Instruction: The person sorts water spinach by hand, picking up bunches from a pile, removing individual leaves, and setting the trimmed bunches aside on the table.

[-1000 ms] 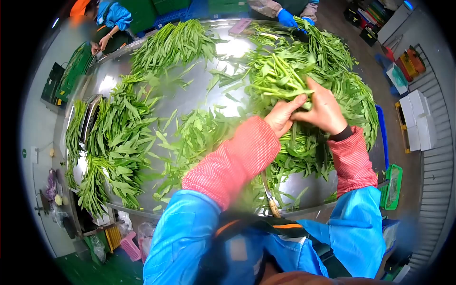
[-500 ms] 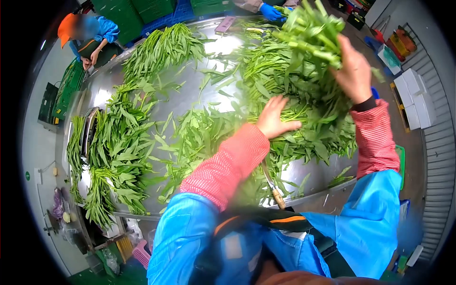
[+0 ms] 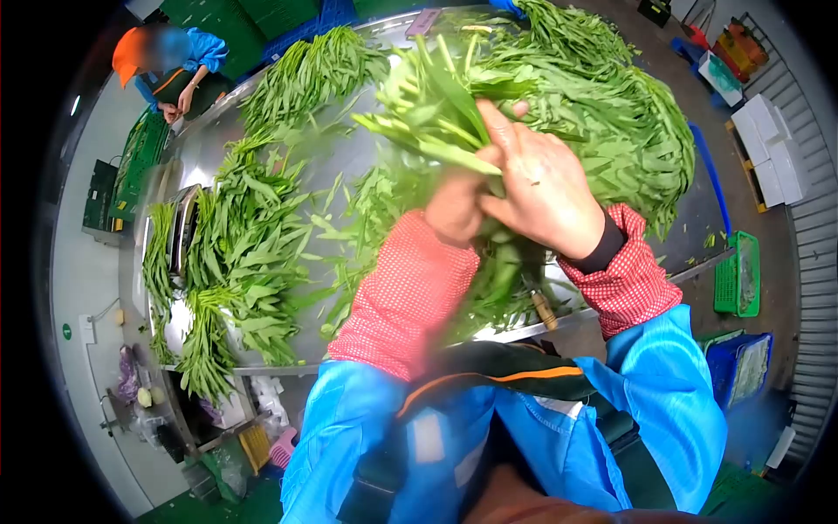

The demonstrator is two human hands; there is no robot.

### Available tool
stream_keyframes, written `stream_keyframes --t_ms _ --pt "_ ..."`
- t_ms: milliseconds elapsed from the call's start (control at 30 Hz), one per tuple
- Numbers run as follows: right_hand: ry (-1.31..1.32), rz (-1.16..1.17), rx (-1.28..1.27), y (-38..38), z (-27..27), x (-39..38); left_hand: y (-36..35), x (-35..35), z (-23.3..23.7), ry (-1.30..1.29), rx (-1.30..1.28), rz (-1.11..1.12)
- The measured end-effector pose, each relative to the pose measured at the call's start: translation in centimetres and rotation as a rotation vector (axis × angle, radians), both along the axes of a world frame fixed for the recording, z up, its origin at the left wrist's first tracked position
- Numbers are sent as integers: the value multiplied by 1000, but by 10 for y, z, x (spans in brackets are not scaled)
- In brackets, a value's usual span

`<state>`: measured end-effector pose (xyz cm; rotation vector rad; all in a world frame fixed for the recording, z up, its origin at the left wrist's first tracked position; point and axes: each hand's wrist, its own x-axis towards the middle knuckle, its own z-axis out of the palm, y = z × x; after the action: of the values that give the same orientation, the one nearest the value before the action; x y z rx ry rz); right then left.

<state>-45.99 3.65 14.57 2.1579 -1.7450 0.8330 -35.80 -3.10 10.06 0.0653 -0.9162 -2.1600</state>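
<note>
My right hand [image 3: 546,183] is wrapped round a bunch of long-leafed greens that look like water spinach [image 3: 428,109], its thick stems pointing up and to the left. Close against it, my left hand [image 3: 458,205] is smeared by motion below the stems, so its fingers cannot be made out. A large heap of the same greens [image 3: 633,144] lies to the right of my hands. Under my right wrist, the wooden handle of a bladed tool [image 3: 543,310] shows near the table's front edge.
The metal table [image 3: 327,179] also bears piles of greens [image 3: 257,218] at left and a bunch [image 3: 314,74] at the back. A scale-like device [image 3: 183,231] stands among the left piles. A co-worker in an orange cap [image 3: 127,57] is at the far left. A green basket [image 3: 738,275] stands at right.
My right hand has brought the bunch from the upper right to the middle, in front of me. My left hand has left the heap and come beside my right hand.
</note>
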Motion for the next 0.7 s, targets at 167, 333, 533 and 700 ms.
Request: stream_keyframes --t_ms 167,333,533,700 --pt "-60 130 164 7 29 17 -7 59 34 -132 14 124" --pt "-292 -71 -108 30 2 7 -55 143 59 -627 -465 420" --pt "-42 -260 500 92 -155 7 -71 165 8 -1456 -1632 771" --pt "30 -514 670 129 -214 16 -37 136 -108 -1709 -1205 327"
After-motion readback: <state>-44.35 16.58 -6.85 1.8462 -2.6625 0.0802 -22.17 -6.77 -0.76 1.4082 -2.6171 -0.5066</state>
